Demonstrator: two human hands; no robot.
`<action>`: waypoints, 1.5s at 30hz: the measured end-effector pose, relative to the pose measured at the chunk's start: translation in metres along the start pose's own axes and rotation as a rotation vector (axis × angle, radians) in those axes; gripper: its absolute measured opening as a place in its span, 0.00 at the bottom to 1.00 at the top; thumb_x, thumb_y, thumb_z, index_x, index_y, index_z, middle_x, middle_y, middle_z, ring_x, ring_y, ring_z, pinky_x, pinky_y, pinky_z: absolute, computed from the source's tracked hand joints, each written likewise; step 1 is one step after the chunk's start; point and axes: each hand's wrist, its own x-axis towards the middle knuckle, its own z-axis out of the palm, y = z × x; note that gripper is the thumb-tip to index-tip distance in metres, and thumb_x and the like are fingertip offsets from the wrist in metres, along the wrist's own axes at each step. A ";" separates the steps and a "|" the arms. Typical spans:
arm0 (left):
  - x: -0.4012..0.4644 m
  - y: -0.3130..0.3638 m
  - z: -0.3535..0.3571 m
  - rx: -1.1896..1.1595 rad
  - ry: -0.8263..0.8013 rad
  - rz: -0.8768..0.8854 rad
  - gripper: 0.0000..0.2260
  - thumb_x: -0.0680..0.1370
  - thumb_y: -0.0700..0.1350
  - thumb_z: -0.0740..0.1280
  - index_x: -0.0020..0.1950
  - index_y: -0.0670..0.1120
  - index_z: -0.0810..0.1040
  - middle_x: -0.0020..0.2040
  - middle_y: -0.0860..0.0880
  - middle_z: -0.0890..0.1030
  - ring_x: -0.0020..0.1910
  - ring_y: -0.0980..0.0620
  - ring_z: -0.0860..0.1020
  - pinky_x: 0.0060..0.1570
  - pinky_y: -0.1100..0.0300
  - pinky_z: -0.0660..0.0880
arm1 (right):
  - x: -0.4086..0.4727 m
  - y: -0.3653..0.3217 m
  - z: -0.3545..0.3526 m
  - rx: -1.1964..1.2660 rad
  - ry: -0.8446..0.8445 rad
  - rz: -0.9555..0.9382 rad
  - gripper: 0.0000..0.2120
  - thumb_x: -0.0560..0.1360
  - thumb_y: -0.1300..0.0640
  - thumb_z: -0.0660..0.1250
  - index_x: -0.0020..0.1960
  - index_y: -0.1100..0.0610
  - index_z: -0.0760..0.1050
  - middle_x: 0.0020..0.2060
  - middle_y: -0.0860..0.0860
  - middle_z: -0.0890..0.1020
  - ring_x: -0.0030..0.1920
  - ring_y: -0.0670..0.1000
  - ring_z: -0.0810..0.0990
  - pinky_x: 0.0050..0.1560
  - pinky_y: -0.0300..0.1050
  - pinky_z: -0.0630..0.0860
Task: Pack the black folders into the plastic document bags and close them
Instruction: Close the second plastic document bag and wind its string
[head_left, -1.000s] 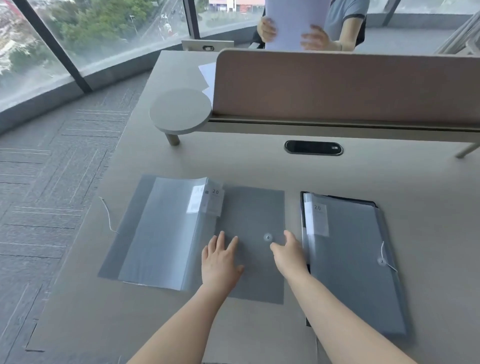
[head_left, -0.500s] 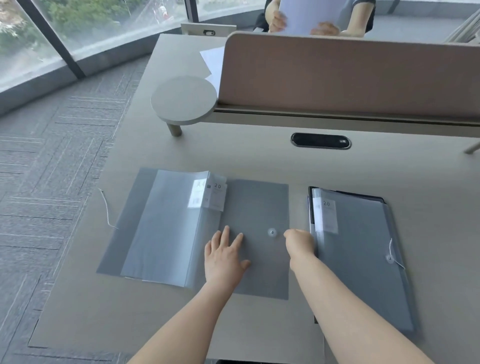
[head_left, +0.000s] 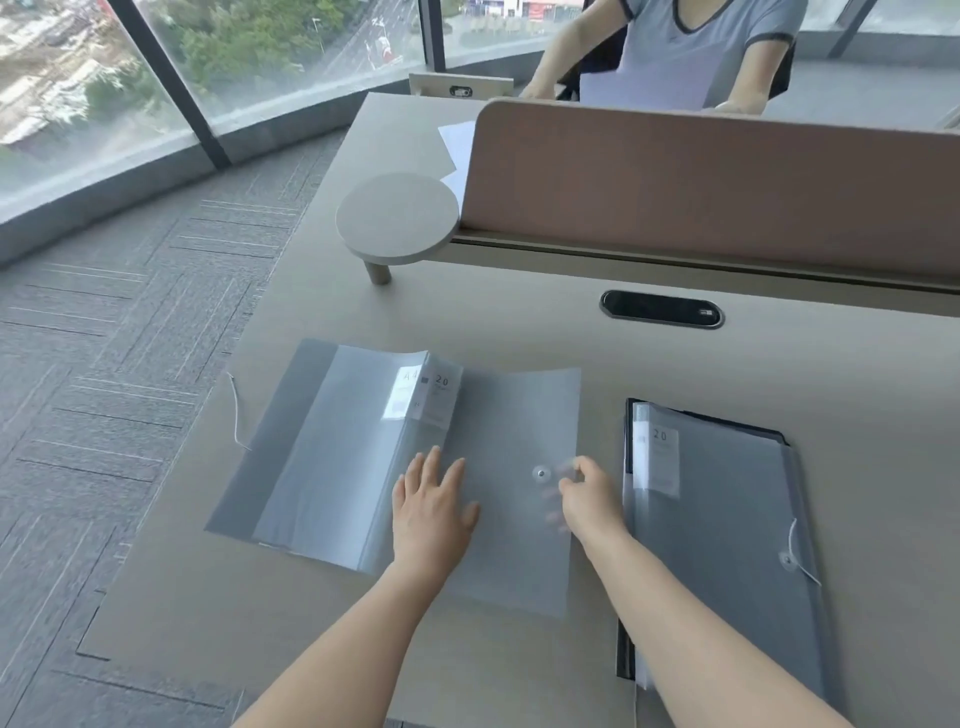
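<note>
A translucent plastic document bag (head_left: 332, 457) lies on the desk at centre left, with a folder labelled "A4 20" inside it. Its flap (head_left: 514, 415) spreads to the right and carries a round button (head_left: 541, 473). My left hand (head_left: 431, 512) presses flat on the bag beside the flap's fold. My right hand (head_left: 592, 499) pinches the flap's right edge, its fingers showing blurred through the plastic underneath. A white string (head_left: 236, 410) trails off the bag's left side. To the right lies a second bag (head_left: 727, 519) with a black folder inside and a string at its button (head_left: 787, 560).
A brown divider screen (head_left: 701, 192) runs across the desk's back, with a round shelf (head_left: 397, 215) at its left end and a black cable port (head_left: 661, 309) in front. A person in a grey top (head_left: 691, 52) sits behind the screen. The desk's left edge drops to carpet.
My right hand has gone from reaching over the flap to pinching its right edge, which now lifts slightly. My left hand stays pressed on the bag.
</note>
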 end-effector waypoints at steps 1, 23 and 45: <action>0.001 -0.002 -0.006 -0.036 0.040 -0.030 0.28 0.80 0.56 0.61 0.78 0.53 0.60 0.81 0.46 0.54 0.80 0.44 0.50 0.76 0.50 0.50 | -0.002 -0.003 -0.004 -0.004 0.014 -0.030 0.11 0.75 0.63 0.53 0.43 0.51 0.71 0.40 0.53 0.85 0.28 0.56 0.82 0.33 0.48 0.74; -0.014 -0.040 -0.152 -1.305 0.231 -0.159 0.19 0.69 0.46 0.75 0.59 0.45 0.80 0.51 0.45 0.87 0.44 0.47 0.85 0.49 0.51 0.80 | -0.046 -0.084 -0.037 0.426 -0.207 -0.367 0.14 0.81 0.66 0.56 0.45 0.50 0.74 0.34 0.52 0.83 0.21 0.48 0.74 0.27 0.40 0.71; 0.024 -0.075 -0.157 -1.639 -0.075 -0.050 0.12 0.74 0.40 0.70 0.57 0.46 0.81 0.46 0.44 0.86 0.37 0.47 0.84 0.38 0.53 0.83 | -0.040 -0.091 -0.005 0.376 -0.145 -0.436 0.19 0.72 0.55 0.62 0.63 0.50 0.75 0.56 0.55 0.81 0.57 0.56 0.78 0.61 0.52 0.72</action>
